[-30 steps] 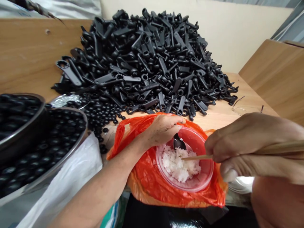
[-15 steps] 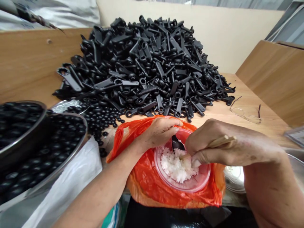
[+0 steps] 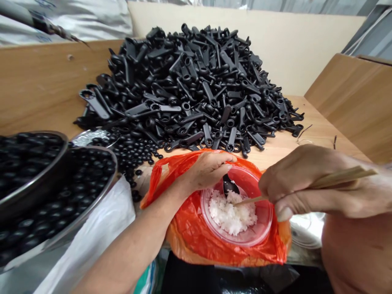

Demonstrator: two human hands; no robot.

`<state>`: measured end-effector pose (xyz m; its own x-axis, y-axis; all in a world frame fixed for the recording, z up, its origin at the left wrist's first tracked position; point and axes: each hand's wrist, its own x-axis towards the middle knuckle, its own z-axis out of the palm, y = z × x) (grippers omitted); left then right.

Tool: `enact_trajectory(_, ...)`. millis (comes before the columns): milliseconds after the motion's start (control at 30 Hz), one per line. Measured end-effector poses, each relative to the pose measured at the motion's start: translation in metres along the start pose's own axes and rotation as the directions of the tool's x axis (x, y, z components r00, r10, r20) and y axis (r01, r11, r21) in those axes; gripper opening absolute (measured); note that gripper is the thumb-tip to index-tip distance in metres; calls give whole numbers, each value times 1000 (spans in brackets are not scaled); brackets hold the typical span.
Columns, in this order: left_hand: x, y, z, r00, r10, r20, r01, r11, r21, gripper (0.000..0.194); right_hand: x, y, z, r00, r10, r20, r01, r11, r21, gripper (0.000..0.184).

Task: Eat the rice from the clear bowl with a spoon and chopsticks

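A clear plastic bowl (image 3: 263, 220) stands inside an opened red plastic bag (image 3: 188, 232). White rice (image 3: 232, 216) fills part of the bowl. My left hand (image 3: 210, 169) grips the bowl's far left rim, closed with the thumb over the edge. Just under that thumb, a black spoon (image 3: 230, 185) leans into the rice; its handle is hidden by the fingers. My right hand (image 3: 309, 179), at the bowl's right side, is closed around wooden chopsticks (image 3: 252, 199). Their tips touch the rice, and the back ends stick out over the wrist.
Behind the bag rises a big pile of black plastic handles (image 3: 196, 90). Small black caps (image 3: 137, 153) lie loose left of it, and two metal bowls (image 3: 112, 173) hold more black parts. Eyeglasses (image 3: 335, 142) lie at the right, partly covered. A power driver (image 3: 45, 24) hangs upper left.
My right hand has moved right, away from the bowl's middle, with the chopsticks, so more of their length shows above the rice. My left hand stays at the rim.
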<state>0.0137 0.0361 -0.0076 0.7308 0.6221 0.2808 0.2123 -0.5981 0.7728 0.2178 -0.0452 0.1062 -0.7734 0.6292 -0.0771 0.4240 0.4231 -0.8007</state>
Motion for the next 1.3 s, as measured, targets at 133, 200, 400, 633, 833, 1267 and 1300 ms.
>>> enact_trajectory(133, 0, -1, 0, 1000, 8, 8, -8, 1000, -24, 28, 0, 3, -2, 998, 3, 61, -4, 1000, 15, 24)
enact_trajectory(200, 0, -2, 0, 999, 36, -9, -36, 998, -41, 26, 6, 7, 1, 996, 17, 86, -22, 998, 52, 21)
enact_trajectory(400, 2, -3, -1, 998, 62, 13, -61, 995, -73, 24, 24, 17, 10, 998, -8, 65, 8, 1000, -6, 12)
enact_trajectory(633, 1, -5, -2, 1000, 6, 7, -5, 991, -136, 25, 23, 16, 12, 994, -111, -19, 108, 987, -116, 18)
enact_trajectory(833, 3, -12, -2, 997, -79, -24, 70, 966, -249, 25, 19, 8, 9, 990, -119, -74, 108, 984, -145, 31)
enact_trajectory(1267, 3, -10, -6, 920, -373, -123, 285, 848, -446, 39, -15, -11, -4, 937, -127, -326, 90, 988, -124, 20)
enact_trajectory(1300, 3, -11, -6, 918, -375, -128, 283, 847, -451, 40, -19, -12, -4, 924, -156, -349, 115, 984, -135, 18)
